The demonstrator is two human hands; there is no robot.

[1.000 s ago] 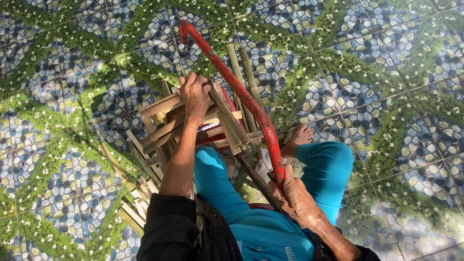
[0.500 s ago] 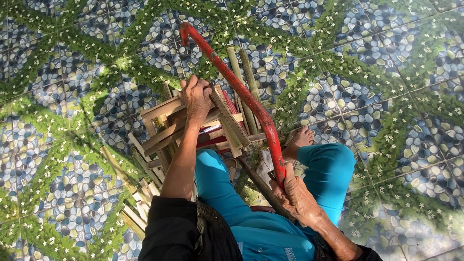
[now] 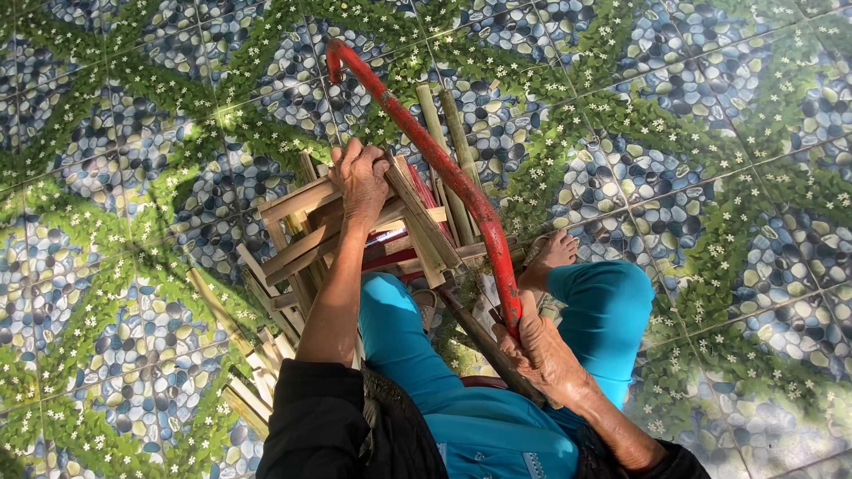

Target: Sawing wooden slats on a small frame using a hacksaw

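Closest to me, my right hand [image 3: 543, 348] is clenched around the lower end of a red bow saw frame [image 3: 444, 168], just above my right knee in teal trousers [image 3: 603, 310]. From that grip the red tube runs up and away to the left, crossing over the work and curling into a hook at its far tip. A dark bar slants down from under the same hand toward my lap; I cannot tell what it belongs to.

Further out, my left hand [image 3: 362, 182] is closed over the top of a bundle of split bamboo slats [image 3: 306, 235], fingers wrapped down on the pale strips, pressing them just left of the saw frame. The frame passes right beside this hand's knuckles, touching or nearly so; I cannot tell which.

My bare foot [image 3: 552, 253] rests on the floor just right of the bundle. More loose bamboo strips [image 3: 248, 372] lie low on my left. Beyond everything spreads the tiled floor [image 3: 710, 106], printed with pebbles and green leaves.
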